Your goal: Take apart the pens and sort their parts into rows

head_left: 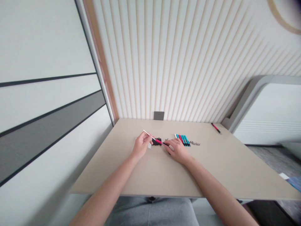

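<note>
My left hand (pixel 141 144) is closed in a pinch on a thin white pen refill (pixel 147 133), which slants down to the right. The refill's lower end meets a red pen barrel (pixel 158 142); how far in it sits I cannot tell. My right hand (pixel 177 149) is closed on the barrel's dark end, its fingers partly hiding it. Just behind the barrel lies a row of black pen parts (pixel 154 142). Several white refills (pixel 149 145) rest beside my left hand. Close to my right hand is a row of teal, red and white barrels (pixel 182 140).
Small metal springs (pixel 194 143) lie to the right of the coloured barrels. A red and black pen (pixel 216 128) is at the table's far right. The beige table (pixel 113 179) meets a ribbed wall with a dark socket (pixel 159 115). A white cabinet (pixel 47 125) stands on the left.
</note>
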Demonstrator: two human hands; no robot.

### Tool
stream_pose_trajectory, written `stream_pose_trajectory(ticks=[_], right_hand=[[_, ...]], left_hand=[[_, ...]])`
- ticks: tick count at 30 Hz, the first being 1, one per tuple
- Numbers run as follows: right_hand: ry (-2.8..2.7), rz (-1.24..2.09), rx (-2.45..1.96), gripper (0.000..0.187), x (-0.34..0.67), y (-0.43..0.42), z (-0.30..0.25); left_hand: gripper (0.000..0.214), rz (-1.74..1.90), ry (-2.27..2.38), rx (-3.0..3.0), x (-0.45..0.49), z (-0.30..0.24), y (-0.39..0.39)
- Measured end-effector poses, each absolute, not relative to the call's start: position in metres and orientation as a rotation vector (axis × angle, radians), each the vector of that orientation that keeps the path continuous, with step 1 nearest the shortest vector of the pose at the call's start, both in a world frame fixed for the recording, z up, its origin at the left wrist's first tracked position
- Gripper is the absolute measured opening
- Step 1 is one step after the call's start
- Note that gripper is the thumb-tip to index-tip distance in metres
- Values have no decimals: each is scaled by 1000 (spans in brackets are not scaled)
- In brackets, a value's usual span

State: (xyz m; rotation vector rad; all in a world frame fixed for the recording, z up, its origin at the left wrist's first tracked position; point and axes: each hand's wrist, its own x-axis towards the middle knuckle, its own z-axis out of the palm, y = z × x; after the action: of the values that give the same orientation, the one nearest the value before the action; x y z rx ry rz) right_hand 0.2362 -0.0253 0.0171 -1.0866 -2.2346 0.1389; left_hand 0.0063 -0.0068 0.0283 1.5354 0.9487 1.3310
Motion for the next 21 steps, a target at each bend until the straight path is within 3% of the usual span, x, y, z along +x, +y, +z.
stream_pose_trajectory(ticks=[13, 21], right_hand=[[-2145, 219, -1098, 17, 219, -36, 22], [-2073, 340, -1046, 22, 209, -38, 18]], left_hand=[[46, 1143, 970, 1543, 13, 33, -16], [33, 1004, 886, 1700, 16, 24, -16]])
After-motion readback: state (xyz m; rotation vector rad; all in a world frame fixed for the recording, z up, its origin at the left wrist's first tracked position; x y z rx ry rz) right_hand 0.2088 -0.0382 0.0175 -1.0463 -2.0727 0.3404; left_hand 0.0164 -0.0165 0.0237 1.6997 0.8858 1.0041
